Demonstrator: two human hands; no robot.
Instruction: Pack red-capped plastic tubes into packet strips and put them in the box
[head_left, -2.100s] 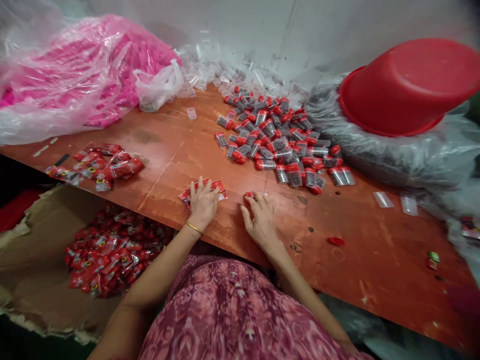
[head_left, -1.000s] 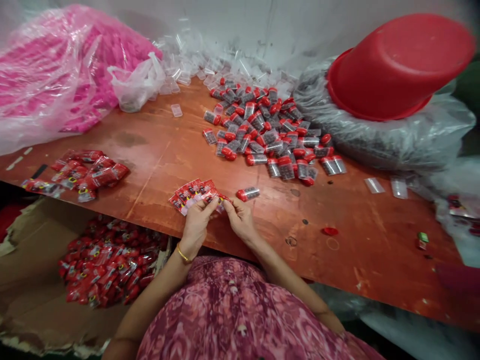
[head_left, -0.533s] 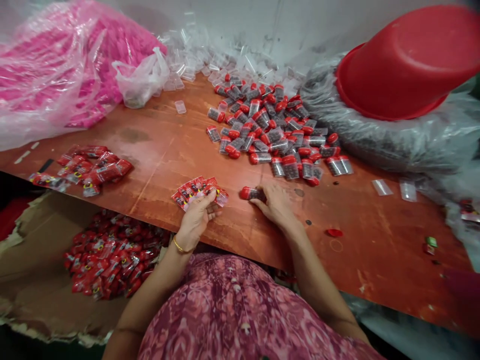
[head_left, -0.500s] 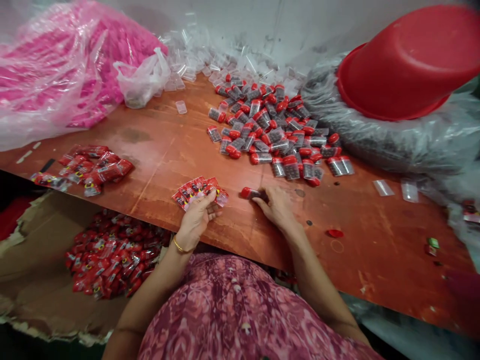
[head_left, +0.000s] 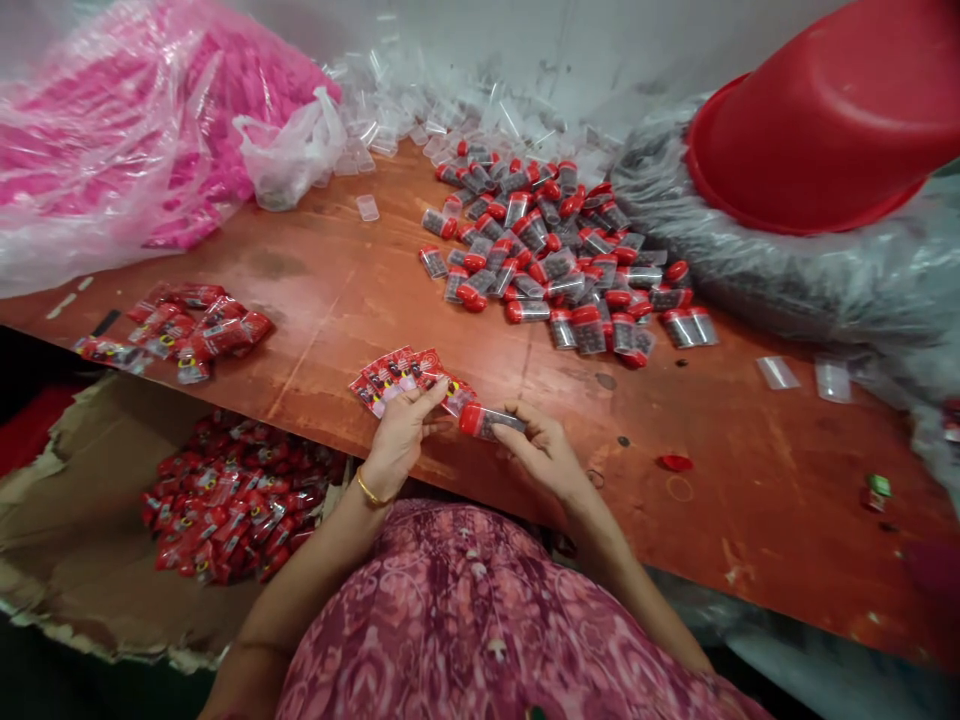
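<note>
A fan of red printed cards (head_left: 386, 376) is pinched in my left hand (head_left: 401, 435), above the front part of the table. My right hand (head_left: 545, 447) grips a small clear container with a red cap (head_left: 487, 421) and dark contents. The capped end points left, close to the fingers of my left hand and the lower right edge of the cards. Farther back lies a heap of similar red-capped containers (head_left: 555, 287). Several filled red packets (head_left: 202, 330) lie on the table to the left.
Below the table's left edge, a cardboard box (head_left: 75, 520) holds many red packets (head_left: 225, 510). A pink-filled plastic bag (head_left: 172, 120) stands back left. A red bucket (head_left: 817, 130) rests upside down on a grey-filled bag (head_left: 787, 270). Clear empty containers (head_left: 450, 110) line the wall.
My right hand has brought the red-capped container off the table, toward me and left, near the cards. The left hand keeps hold of the cards. The view has shifted slightly.
</note>
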